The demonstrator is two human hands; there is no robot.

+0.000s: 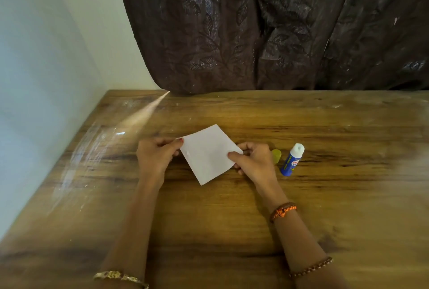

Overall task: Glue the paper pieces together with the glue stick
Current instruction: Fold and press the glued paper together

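Head view: both hands pinch the white paper (pixel 207 153) by opposite corners, just above the tabletop (pixel 348 196).
Left hand (pixel 156 153) and right hand (pixel 253 160) grip lightly; uncapped glue stick (pixel 292 160) standing right of the paper may dry, and layers may shift askew.

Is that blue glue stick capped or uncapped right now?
Uncapped. The glue stick stands on the table with its white tip bare, and a yellow cap sits beside it.

Wooden table (pixel 232 219), pale wall (pixel 46 56), dark leaf-patterned curtain (pixel 278 33).
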